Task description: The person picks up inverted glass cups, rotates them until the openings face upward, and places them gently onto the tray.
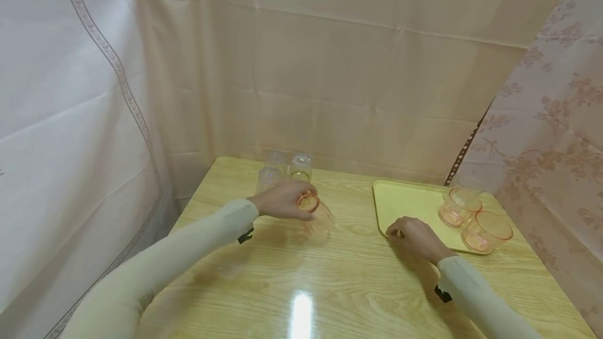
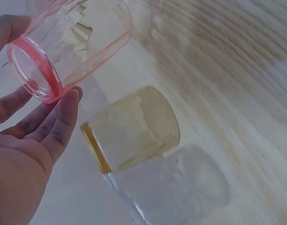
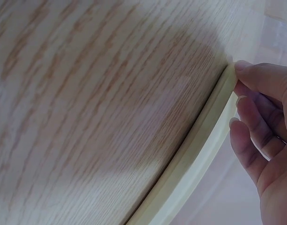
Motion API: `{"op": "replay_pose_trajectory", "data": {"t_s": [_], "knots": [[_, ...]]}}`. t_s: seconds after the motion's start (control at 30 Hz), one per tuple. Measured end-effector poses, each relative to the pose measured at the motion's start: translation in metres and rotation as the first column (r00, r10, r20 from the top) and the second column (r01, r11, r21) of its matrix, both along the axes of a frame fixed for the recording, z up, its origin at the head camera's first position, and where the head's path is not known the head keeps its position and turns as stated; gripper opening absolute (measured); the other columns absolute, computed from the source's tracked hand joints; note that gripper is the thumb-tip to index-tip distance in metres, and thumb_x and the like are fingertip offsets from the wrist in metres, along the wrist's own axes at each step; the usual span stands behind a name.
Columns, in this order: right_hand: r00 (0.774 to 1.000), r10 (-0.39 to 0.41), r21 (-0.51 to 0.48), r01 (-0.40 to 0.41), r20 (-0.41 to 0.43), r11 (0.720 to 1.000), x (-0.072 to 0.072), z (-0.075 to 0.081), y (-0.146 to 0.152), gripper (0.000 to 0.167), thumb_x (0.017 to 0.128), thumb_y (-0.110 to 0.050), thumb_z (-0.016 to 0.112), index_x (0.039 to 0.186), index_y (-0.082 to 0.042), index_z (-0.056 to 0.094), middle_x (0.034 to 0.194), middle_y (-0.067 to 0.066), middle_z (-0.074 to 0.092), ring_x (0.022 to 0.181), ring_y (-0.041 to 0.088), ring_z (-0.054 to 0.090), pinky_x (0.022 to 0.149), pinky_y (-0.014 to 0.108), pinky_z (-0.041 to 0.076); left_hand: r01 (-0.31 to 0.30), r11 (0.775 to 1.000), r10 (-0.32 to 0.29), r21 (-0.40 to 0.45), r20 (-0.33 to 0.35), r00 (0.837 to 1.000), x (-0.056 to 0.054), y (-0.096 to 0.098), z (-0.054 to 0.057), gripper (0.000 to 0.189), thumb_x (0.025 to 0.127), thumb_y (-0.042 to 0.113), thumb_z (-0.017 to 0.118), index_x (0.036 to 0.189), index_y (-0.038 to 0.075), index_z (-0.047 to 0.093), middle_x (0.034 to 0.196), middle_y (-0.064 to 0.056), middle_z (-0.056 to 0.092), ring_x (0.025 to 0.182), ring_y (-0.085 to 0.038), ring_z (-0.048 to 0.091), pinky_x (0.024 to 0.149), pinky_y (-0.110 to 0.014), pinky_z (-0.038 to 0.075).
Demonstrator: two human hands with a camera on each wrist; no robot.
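Observation:
My left hand (image 1: 282,200) grips an orange-pink tinted drinking glass (image 2: 82,42) around its thick base. The glass is tilted, its mouth pointing away from the palm, over the wooden table. Just behind that hand, upside-down glasses stand together: clear ones (image 1: 269,176) and one with a yellow rim (image 1: 300,166). The left wrist view shows the amber-tinted glass (image 2: 139,129) beside a clear glass (image 2: 181,192). At the near left corner of a yellow tray (image 1: 400,200), my right hand (image 1: 416,234) pinches the rim (image 3: 195,150) between thumb and fingers.
Two orange-tinted glasses (image 1: 487,232) stand mouth up at the tray's right end. A beige curtain (image 1: 330,82) hangs behind the table (image 1: 330,286), with a white sheet (image 1: 70,119) on the left and a floral one (image 1: 556,135) on the right.

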State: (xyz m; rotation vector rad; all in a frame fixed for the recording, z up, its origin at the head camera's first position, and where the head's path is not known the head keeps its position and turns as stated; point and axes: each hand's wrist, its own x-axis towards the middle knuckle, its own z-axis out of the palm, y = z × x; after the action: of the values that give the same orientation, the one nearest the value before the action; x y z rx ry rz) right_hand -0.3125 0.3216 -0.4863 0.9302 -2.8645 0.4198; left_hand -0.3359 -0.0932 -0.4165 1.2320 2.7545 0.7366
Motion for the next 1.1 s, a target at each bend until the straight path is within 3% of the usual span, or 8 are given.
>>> {"op": "replay_pose_trajectory", "data": {"t_s": [0.2, 0.5, 0.73, 0.93, 1.1], "knots": [[1.000, 0.010, 0.005, -0.010, 0.000, 1.000, 0.000, -0.001, 0.000, 0.017, 0.087, -0.009, 0.082, 0.093, -0.024, 0.078, 0.087, -0.016, 0.067, 0.074, 0.001, 0.056, 0.064, 0.028, 0.050, 0.002, 1.000, -0.003, 0.021, 0.055, 0.998, 0.002, 0.014, -0.003, 0.062, 0.087, 0.045, 0.078, 0.135, 0.010, 0.060, 0.127, -0.005, 0.065, 0.115, -0.019, 0.058, 0.097, -0.037, 0.049], [1.000, 0.006, 0.020, -0.006, 0.003, 1.000, 0.000, 0.001, 0.001, 0.015, 0.088, -0.009, 0.081, 0.094, -0.023, 0.079, 0.086, -0.016, 0.067, 0.073, 0.001, 0.056, 0.065, 0.029, 0.050, 0.029, 1.000, -0.029, 0.004, 0.018, 0.999, 0.003, 0.034, -0.002, 0.061, 0.089, 0.048, 0.075, 0.134, 0.011, 0.060, 0.122, -0.002, 0.066, 0.112, -0.020, 0.062, 0.092, -0.034, 0.051], [1.000, 0.009, 0.021, -0.009, -0.002, 1.000, 0.002, 0.003, 0.000, 0.015, 0.088, -0.010, 0.082, 0.096, -0.022, 0.079, 0.087, -0.014, 0.067, 0.074, 0.001, 0.056, 0.064, 0.028, 0.050, 0.021, 0.999, -0.022, 0.030, 0.031, 0.999, 0.007, 0.045, 0.000, 0.061, 0.089, 0.047, 0.076, 0.135, 0.011, 0.060, 0.124, -0.006, 0.066, 0.112, -0.019, 0.061, 0.092, -0.033, 0.051], [1.000, -0.006, 0.019, 0.006, 0.009, 1.000, 0.004, 0.004, -0.002, 0.015, 0.087, -0.011, 0.082, 0.098, -0.021, 0.079, 0.088, -0.013, 0.068, 0.073, 0.001, 0.055, 0.063, 0.027, 0.049, 0.018, 0.999, -0.020, 0.049, 0.030, 0.999, 0.008, 0.054, -0.005, 0.060, 0.088, 0.045, 0.077, 0.133, 0.009, 0.060, 0.122, -0.007, 0.067, 0.112, -0.022, 0.062, 0.091, -0.032, 0.051], [1.000, 0.000, 0.016, 0.000, -0.003, 1.000, 0.006, 0.006, -0.006, 0.015, 0.087, -0.010, 0.082, 0.099, -0.018, 0.080, 0.089, -0.012, 0.069, 0.073, 0.002, 0.056, 0.062, 0.026, 0.049, 0.008, 0.998, -0.010, 0.060, 0.034, 0.999, 0.007, 0.061, -0.011, 0.058, 0.088, 0.047, 0.077, 0.131, 0.012, 0.059, 0.118, -0.002, 0.066, 0.107, -0.016, 0.061, 0.088, -0.029, 0.051]]}}
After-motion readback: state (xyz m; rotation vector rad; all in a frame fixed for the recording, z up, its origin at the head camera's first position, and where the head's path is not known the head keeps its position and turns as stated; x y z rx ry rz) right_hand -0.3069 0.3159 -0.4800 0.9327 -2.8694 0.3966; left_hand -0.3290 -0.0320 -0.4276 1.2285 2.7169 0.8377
